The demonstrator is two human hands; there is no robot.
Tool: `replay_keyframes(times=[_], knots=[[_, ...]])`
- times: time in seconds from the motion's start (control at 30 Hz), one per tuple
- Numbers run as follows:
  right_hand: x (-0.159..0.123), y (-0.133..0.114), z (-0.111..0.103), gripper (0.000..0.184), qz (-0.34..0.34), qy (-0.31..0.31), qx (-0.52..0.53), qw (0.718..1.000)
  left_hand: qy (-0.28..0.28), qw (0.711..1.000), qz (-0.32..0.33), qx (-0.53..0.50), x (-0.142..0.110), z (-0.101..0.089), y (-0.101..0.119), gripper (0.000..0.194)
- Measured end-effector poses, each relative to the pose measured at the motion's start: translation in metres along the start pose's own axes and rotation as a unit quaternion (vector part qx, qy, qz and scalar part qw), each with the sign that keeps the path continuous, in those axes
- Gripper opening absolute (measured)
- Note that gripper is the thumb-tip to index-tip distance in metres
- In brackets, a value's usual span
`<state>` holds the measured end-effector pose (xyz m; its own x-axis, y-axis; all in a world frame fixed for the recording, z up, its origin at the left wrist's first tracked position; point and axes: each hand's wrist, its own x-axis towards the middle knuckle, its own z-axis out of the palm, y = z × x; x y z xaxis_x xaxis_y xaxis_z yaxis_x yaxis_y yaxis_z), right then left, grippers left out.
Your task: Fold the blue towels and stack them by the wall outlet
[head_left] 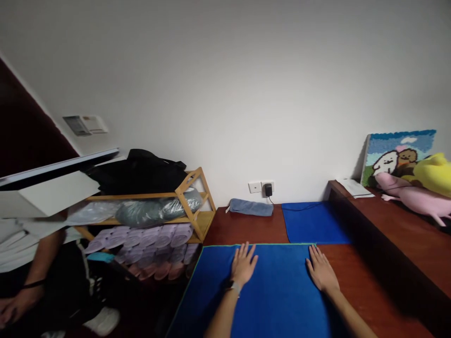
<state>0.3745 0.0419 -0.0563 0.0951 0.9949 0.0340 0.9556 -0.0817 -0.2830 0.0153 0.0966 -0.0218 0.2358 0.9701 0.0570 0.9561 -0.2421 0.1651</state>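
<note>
A large blue cloth (278,291) with a thin green edge lies spread over the reddish-brown wooden table. My left hand (243,266) rests flat on it near the far edge, fingers spread, a watch on the wrist. At the cloth's far right corner lies my right hand (322,271), palm down with fingers stretched out. Neither hand grips anything. Behind the cloth, a smaller blue cloth (315,223) lies flat, and to its left is a rolled grey-blue towel (251,207).
A black plug (268,189) sits in the wall socket, its cable running down to the table. On the raised ledge at right are a pink plush toy (416,195) and a tufted picture (398,152). A wooden rack (199,202) and a seated person (38,272) are at left.
</note>
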Motion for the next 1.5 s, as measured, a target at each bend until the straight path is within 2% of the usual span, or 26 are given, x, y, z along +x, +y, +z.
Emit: replay_keyframes(times=[0.13,0.2,0.23,0.3,0.43,0.63,0.7,0.77,0.83,0.93,0.97,1.03,1.07,1.1,1.17,1.23,1.33,1.4,1.43,1.5], knots=[[-0.001,0.000,-0.001,0.076,0.000,0.001,0.001,1.000,0.022,0.994,-0.087,0.058,-0.026,-0.019,-0.117,0.061],[-0.001,0.000,-0.001,0.076,0.003,0.000,-0.001,1.000,0.029,0.992,-0.101,0.072,-0.035,-0.025,-0.155,0.061],[-0.001,0.000,-0.001,0.076,0.003,0.000,-0.003,1.000,0.032,0.991,-0.101,0.075,-0.037,-0.026,-0.167,0.062],[-0.001,0.000,-0.001,0.076,0.004,0.001,-0.008,1.000,0.046,0.992,-0.093,0.077,-0.038,-0.024,-0.179,0.062],[-0.002,0.001,-0.001,0.075,0.001,0.006,-0.011,1.000,0.077,0.991,-0.082,0.074,-0.034,-0.018,-0.179,0.061],[-0.001,0.002,0.000,0.076,0.004,0.006,-0.016,1.000,0.063,0.990,-0.095,0.079,-0.031,-0.024,-0.179,0.060],[0.000,0.002,0.000,0.076,0.002,0.006,-0.018,1.000,0.076,0.990,-0.087,0.080,-0.028,-0.028,-0.162,0.057],[0.000,0.002,0.000,0.076,0.001,0.007,-0.017,1.000,0.108,0.991,-0.052,0.067,-0.025,-0.028,-0.122,0.055],[0.000,0.002,0.000,0.076,0.001,0.008,-0.012,1.000,0.127,0.991,0.010,0.036,-0.022,-0.019,-0.060,0.054],[0.000,0.002,-0.001,0.075,-0.001,0.010,-0.002,1.000,0.090,0.986,0.140,-0.027,-0.022,0.005,0.047,0.055],[0.000,0.002,-0.001,0.075,-0.002,0.010,0.000,1.000,0.076,0.981,0.171,-0.048,-0.022,0.013,0.076,0.056],[0.000,0.002,-0.001,0.074,-0.004,0.009,0.000,1.000,0.042,0.977,0.195,-0.079,-0.023,0.024,0.114,0.058],[0.000,0.002,-0.002,0.074,-0.005,0.008,-0.002,1.000,0.026,0.977,0.194,-0.086,-0.023,0.026,0.120,0.059],[0.000,0.002,-0.002,0.074,-0.006,0.006,-0.004,1.000,0.013,0.978,0.186,-0.088,-0.023,0.026,0.116,0.059],[0.000,0.001,-0.002,0.074,-0.005,0.002,-0.011,1.000,-0.002,0.985,0.153,-0.076,-0.026,0.021,0.086,0.059],[0.000,0.002,-0.001,0.074,-0.003,-0.001,-0.016,1.000,-0.003,0.994,0.098,-0.047,-0.035,0.012,0.032,0.060],[0.001,0.005,0.004,0.074,-0.002,0.002,-0.010,1.000,0.018,1.000,-0.010,0.008,-0.061,-0.005,-0.061,0.061],[0.003,0.006,0.006,0.073,-0.001,0.001,-0.008,1.000,0.033,0.996,-0.071,0.043,-0.080,-0.014,-0.109,0.062],[0.004,0.005,0.006,0.073,0.001,-0.002,-0.011,1.000,0.042,0.994,-0.086,0.056,-0.089,-0.017,-0.125,0.063],[0.006,0.003,0.003,0.072,0.008,-0.015,-0.023,1.000,0.056,0.991,-0.098,0.074,-0.102,-0.021,-0.141,0.063]])
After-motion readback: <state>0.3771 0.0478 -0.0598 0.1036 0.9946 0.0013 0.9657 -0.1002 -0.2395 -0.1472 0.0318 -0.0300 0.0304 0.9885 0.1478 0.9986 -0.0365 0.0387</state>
